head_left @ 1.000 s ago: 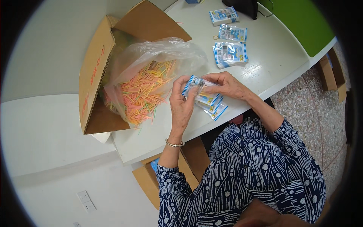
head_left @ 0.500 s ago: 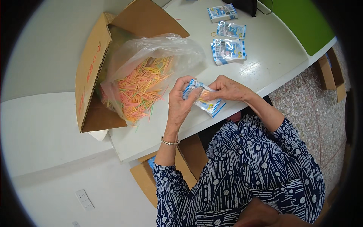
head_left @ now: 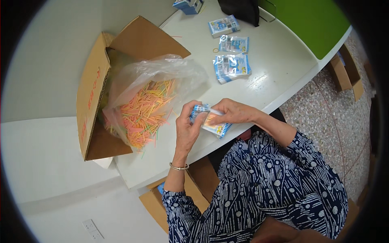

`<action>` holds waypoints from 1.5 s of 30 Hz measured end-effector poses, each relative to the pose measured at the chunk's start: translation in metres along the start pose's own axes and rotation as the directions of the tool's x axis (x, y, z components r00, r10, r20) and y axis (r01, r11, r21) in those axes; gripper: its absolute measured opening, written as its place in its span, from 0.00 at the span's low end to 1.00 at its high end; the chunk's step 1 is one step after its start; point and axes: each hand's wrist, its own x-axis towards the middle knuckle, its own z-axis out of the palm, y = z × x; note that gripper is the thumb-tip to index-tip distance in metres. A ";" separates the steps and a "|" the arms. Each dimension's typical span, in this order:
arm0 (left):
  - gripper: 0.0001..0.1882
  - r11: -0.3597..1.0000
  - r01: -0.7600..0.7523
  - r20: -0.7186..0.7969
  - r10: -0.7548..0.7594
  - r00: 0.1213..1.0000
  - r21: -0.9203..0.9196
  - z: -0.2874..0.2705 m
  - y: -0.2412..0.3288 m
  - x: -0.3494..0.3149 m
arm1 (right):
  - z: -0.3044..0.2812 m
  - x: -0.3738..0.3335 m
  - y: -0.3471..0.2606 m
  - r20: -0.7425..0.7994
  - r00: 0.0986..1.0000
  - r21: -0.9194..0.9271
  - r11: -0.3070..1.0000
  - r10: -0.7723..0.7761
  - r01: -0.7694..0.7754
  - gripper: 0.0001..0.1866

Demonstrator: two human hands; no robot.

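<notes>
Open tabletop (head_left: 277, 67) right of the stacked packets (head_left: 232, 68); beyond the left hand (head_left: 188, 129), plastic bag (head_left: 160, 67) and cardboard box (head_left: 92, 107) block!

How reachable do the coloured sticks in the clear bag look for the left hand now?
Probably yes: the clear bag looks open and the left hand is near its coloured sticks, though it would need to release the blue-and-white packet held with the right hand.

From the middle of the view, between four and five o'clock, is a dark blue shirt (head_left: 279, 184) with white dots and broken white lines (a bit like stems). Its sleeves (head_left: 180, 210) match. Near half past six is a shiny silver bangle (head_left: 179, 167).
</notes>
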 end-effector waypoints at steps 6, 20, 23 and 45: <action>0.20 0.970 0.027 0.061 -0.043 0.997 0.241 -0.005 -0.012 -0.005 | -0.055 0.003 -0.003 -0.398 0.782 -0.811 0.583 -0.480 -0.056 0.25; 0.19 0.841 -0.189 0.001 0.218 0.976 0.508 0.015 -0.010 0.005 | -0.110 0.008 0.019 -0.435 0.729 -0.879 0.425 -0.529 -0.216 0.08; 0.20 0.926 -0.144 -0.090 0.186 0.978 0.349 0.016 0.001 0.017 | -0.084 0.001 -0.007 -0.310 0.605 -0.943 0.319 -0.733 -0.097 0.08; 0.08 0.997 0.014 -0.257 0.006 0.966 0.076 -0.005 -0.007 -0.013 | 0.008 0.013 -0.028 -0.206 0.923 -0.402 0.888 -0.324 0.222 0.12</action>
